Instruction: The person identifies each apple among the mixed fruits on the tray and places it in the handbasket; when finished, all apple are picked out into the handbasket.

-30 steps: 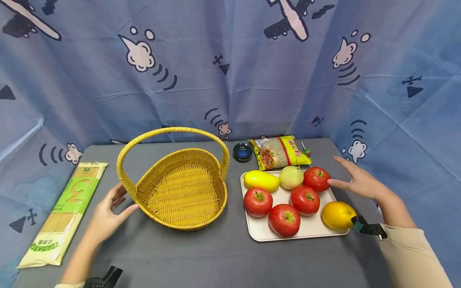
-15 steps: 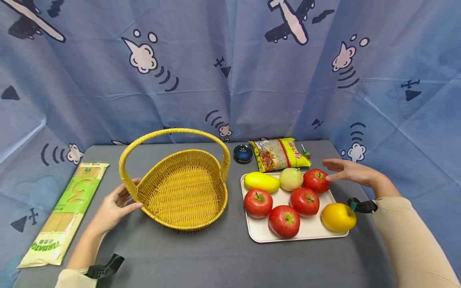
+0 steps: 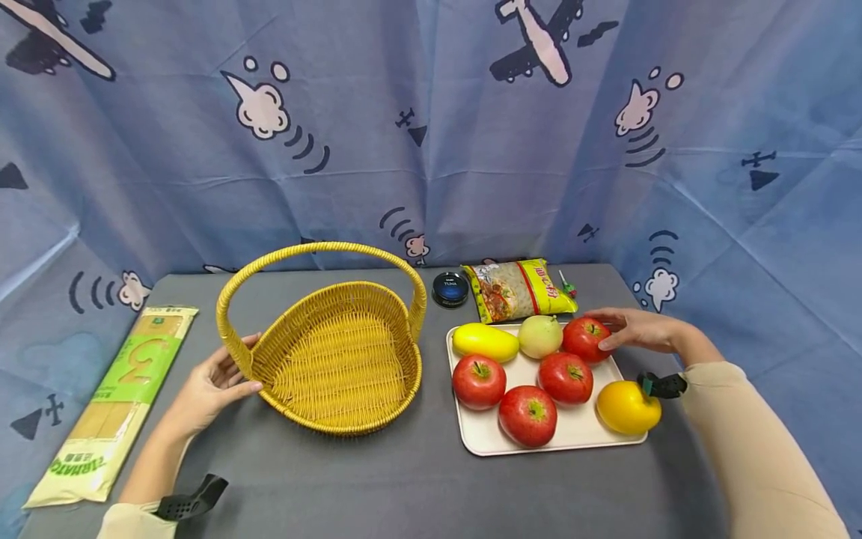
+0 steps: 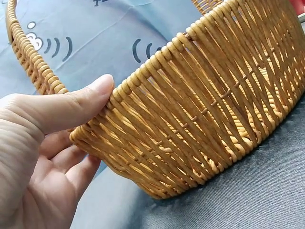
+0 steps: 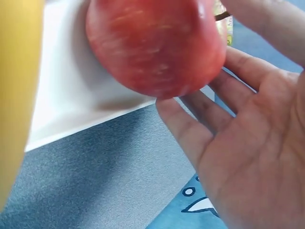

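My left hand [image 3: 209, 385] grips the left end of a yellow wicker basket [image 3: 337, 428] with a tall arched handle. In the left wrist view the thumb lies at the rim of the basket [image 4: 205, 105], the fingers curled below and behind it. At the right my right hand [image 3: 643, 329] holds a red apple [image 3: 582, 338] at the back right corner of a white tray [image 3: 474, 440]. Seen from the right wrist, fingers reach round the far side of this apple [image 5: 152, 47], with the thumb near its stem.
Also on the tray are several red apples [image 3: 528, 416], a pale green fruit [image 3: 540, 337], a long yellow fruit [image 3: 485, 343] and an orange-yellow fruit [image 3: 628, 408]. Behind stand a tuna can [image 3: 450, 289] and a yellow food bag [image 3: 518, 290]. A noodle pack [image 3: 117, 404] lies far left.
My right hand has moved left and down onto the back right apple and taken hold of it. My left hand has closed in on the basket's left end and now grips it.
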`<state>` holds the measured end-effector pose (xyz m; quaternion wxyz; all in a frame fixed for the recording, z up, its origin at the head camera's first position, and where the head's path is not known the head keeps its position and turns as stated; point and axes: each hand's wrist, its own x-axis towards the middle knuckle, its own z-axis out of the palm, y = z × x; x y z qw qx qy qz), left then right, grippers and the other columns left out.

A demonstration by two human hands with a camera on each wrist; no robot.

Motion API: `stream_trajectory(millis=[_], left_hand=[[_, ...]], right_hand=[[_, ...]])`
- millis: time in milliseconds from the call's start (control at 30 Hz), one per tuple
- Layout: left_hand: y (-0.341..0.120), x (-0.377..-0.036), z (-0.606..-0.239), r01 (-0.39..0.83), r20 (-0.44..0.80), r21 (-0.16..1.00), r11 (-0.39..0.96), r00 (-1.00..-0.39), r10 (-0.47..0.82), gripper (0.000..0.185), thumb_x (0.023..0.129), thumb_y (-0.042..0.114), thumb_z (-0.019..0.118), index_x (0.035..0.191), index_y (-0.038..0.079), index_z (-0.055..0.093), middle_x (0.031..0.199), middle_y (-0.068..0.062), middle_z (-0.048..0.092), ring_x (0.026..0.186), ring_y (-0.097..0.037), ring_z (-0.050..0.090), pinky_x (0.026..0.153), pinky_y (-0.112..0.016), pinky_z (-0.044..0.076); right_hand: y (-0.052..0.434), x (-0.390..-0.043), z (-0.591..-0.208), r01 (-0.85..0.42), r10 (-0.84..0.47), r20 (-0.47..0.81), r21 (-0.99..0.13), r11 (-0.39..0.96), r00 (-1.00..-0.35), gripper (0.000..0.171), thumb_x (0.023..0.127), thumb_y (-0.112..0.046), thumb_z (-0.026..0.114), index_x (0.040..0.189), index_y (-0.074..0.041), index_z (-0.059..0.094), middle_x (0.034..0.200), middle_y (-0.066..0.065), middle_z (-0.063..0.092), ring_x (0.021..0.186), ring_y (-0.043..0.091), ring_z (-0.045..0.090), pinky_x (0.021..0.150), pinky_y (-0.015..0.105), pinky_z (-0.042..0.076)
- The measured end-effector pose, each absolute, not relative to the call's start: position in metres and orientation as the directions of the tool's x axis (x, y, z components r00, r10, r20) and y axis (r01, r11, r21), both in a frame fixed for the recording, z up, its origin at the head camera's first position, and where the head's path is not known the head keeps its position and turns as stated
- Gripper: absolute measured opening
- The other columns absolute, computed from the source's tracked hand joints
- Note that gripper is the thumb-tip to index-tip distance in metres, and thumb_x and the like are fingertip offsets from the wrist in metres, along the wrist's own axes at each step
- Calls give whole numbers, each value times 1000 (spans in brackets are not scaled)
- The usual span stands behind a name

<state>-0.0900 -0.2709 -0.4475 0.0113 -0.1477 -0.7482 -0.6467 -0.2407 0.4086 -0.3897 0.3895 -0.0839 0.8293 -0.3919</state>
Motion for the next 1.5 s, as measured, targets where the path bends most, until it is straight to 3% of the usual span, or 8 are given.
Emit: stream_trajectory(millis=[267,567,933,1367,1500], left_hand=[[-272,-91,-445,239,211,964,120,-955,209,68,81,-12,65,141,-11,32,140,11,46,122,6,48,97,-7,41],[-273,-93,-444,236,206,964,126,-956,211,68,81,-12,65,141,-11,32,140,10,46,121,5,49,97,-7,41],[-273,-95,-447,228,197,964,135,-957,211,68,81,-12,66,140,-11,33,140,9,48,120,4,50,97,-8,42],[-272,-94,-448,226,201,969,99,-956,215,68,80,-13,65,141,-11,33,138,11,48,120,4,51,96,-8,42],[-273,-93,-448,228,200,967,117,-957,210,68,81,-13,66,140,-11,34,139,11,48,120,4,50,96,-8,42]], right_hand=[[405,-239,-390,164,-447,-595,-703,692,-667,85,83,-15,69,148,2,16,146,28,24,129,40,31,110,59,30],[404,-241,-392,160,-430,-599,-689,707,-676,85,82,-12,70,148,2,18,144,28,28,125,38,36,108,56,36],[402,-240,-391,57,-404,-526,-658,751,-748,75,78,-21,74,139,-1,36,134,22,42,116,33,44,92,36,48],[401,-225,-371,-27,-352,-386,-641,767,-853,71,80,-24,74,139,-6,38,130,20,45,109,32,48,85,37,52],[401,-217,-362,-82,-372,-279,-694,715,-885,68,82,-19,72,139,-8,37,124,11,50,105,20,51,80,29,55]])
